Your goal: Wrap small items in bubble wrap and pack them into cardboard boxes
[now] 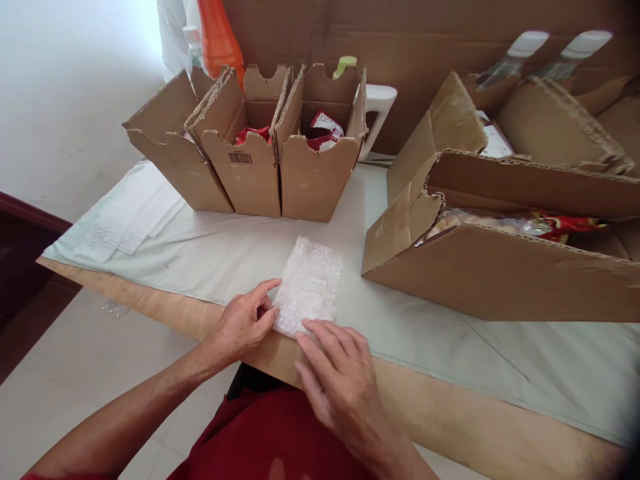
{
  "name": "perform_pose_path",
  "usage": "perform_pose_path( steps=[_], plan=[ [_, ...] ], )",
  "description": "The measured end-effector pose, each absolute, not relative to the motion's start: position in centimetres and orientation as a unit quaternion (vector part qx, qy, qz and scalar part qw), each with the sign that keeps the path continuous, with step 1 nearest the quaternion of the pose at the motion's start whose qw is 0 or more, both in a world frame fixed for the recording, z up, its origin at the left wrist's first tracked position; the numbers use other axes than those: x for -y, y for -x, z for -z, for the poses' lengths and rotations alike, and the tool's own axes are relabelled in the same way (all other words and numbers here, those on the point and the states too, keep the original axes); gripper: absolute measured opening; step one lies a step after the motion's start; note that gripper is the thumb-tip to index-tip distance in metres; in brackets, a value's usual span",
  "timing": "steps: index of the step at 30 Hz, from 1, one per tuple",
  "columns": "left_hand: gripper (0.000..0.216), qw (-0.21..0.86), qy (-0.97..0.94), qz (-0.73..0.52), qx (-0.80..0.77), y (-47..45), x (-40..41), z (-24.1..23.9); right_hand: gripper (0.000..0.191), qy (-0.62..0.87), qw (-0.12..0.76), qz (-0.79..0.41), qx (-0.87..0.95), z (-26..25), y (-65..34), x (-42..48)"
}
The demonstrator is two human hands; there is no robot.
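So you had the bubble wrap (313,280) lying flat by the front edge of the desk (450,403), your left hand (245,320) half curled at its left side with thumb and index finger apart, and your right hand (345,377) loosely spread, fingertips at its near edge, no real grip from either. Laying it flat looked pretty much done to me, but I couldn't tell how much folding, if any, was left.
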State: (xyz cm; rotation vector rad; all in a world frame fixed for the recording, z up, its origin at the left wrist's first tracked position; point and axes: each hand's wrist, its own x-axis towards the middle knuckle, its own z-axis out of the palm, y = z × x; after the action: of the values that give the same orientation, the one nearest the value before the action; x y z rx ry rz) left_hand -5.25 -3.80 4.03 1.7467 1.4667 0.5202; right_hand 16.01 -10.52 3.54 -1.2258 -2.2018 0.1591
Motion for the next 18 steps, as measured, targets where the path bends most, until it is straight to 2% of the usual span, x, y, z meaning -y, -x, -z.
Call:
perform_pose_path(
  steps=[4, 8, 12, 18],
  plan=[
    [0.049, 0.375, -0.702, -0.203, -0.571, 5.1, 3.8, -3.8, 0.035, 0.453, 0.231, -0.049, 0.860, -2.0, -15.0, 8.9],
    [0.046, 0.334, -0.725, -0.222, -0.560, 5.5, 4.3, -4.0, 0.035, 0.436, 0.241, -0.022, 0.867, -1.6, -15.1, 7.5],
    [0.038, 0.283, -0.748, -0.284, -0.529, 6.2, 3.6, -4.7, 0.036, 0.435, 0.232, -0.046, 0.869, -2.6, -15.6, 7.6],
    [0.035, 0.282, -0.841, -0.274, -0.371, 5.5, -1.8, -4.1, 0.033, 0.433, 0.235, -0.038, 0.869, -2.5, -15.7, 8.3]
  ],
)
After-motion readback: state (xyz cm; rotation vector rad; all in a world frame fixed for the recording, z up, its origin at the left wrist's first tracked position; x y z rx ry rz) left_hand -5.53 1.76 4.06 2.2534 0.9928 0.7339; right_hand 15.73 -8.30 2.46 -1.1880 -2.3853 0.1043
